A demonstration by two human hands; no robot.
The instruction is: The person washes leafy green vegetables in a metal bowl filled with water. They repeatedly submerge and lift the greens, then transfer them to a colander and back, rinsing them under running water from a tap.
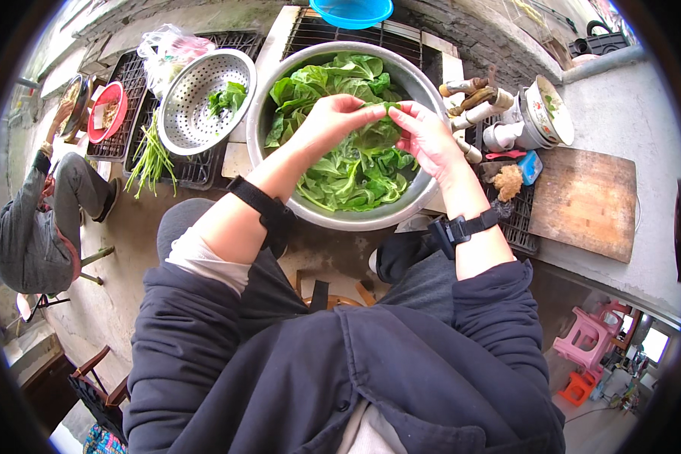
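Observation:
A large metal basin (256, 122) in front of me holds many green leafy vegetables (346, 181). Over its middle, my left hand (349, 119) and my right hand (423, 130) meet, pinching a small green leaf (387, 106) between thumbs and fingers. Both wrists or forearms bear black straps. To the left of the basin, a metal colander (190, 105) with round holes contains a few green leaves (228, 100). Thin green stems (152, 159) lie beside the colander on a black plastic crate (201, 176).
At the far left a seated person (34, 227) reaches to a dark pan, near a red basin (106, 116). A blue basin (352, 14) stands beyond. On the right are a wooden board (584, 198), stacked bowls (547, 108) and a scrubber (508, 183). Pink stools (584, 340) stand lower right.

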